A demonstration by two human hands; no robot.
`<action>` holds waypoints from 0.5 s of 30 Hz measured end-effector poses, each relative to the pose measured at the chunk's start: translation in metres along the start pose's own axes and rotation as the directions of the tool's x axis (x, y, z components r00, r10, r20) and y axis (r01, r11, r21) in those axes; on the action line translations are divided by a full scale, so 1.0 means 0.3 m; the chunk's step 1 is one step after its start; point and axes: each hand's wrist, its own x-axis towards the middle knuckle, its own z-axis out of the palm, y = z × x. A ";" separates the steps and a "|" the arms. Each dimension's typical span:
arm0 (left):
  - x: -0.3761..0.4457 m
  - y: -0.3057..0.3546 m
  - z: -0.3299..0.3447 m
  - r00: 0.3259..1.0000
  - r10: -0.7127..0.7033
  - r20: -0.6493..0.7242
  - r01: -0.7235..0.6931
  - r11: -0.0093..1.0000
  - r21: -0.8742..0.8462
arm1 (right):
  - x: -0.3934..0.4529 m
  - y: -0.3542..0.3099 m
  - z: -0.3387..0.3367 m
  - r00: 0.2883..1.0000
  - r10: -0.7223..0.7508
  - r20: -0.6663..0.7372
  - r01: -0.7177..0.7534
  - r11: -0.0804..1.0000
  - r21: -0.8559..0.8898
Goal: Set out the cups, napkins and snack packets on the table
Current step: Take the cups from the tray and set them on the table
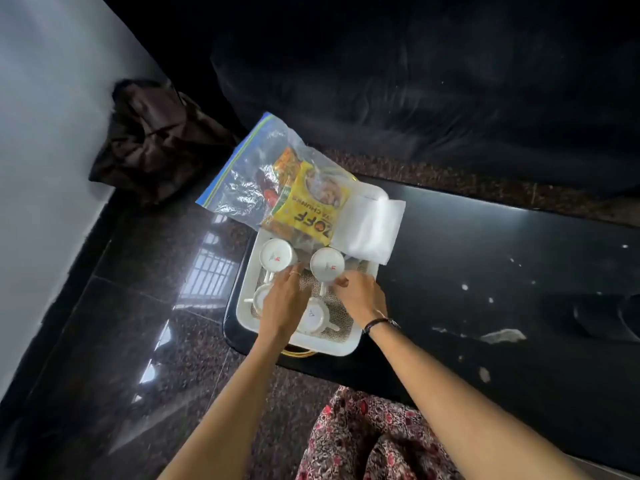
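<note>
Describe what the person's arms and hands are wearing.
Both forearms are bare, with no sleeves in view. The left hand has a thin ring on one finger. The right hand has a dark band or watch at its wrist.

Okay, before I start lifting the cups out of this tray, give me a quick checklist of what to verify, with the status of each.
1. Both hands at the cups: ok. The left hand and right hand are over the white tray.
2. Firm grip on a cup: cannot tell. Fingers reach the two far cups, but no closed hold shows.
3. Cups free to lift: ok. Nothing lies on top of them.
4. Snack bag stable: not ok. It overhangs the tray's far edge.
5. Napkins out of the way: ok, beside the far cups.
6. Table room: ok, bare surface to the right, with white specks.
</note>
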 end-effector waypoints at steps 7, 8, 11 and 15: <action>0.116 0.003 0.072 0.988 -0.016 0.152 0.059 0.958 -0.281 | 0.021 0.008 0.163 0.986 0.160 0.053 -0.169 0.936 0.307; 0.129 0.004 0.075 0.990 -0.010 0.139 0.048 0.960 -0.274 | 0.024 0.014 0.173 0.989 0.147 0.001 -0.141 0.946 0.292; 0.156 0.026 0.092 0.992 -0.018 0.125 0.052 0.961 -0.272 | 0.019 0.034 0.190 0.986 0.081 -0.143 -0.047 0.974 0.223; 0.164 0.079 0.107 0.997 -0.058 0.044 0.067 0.970 -0.235 | 0.012 0.052 0.170 0.972 -0.056 -0.230 0.091 0.985 0.147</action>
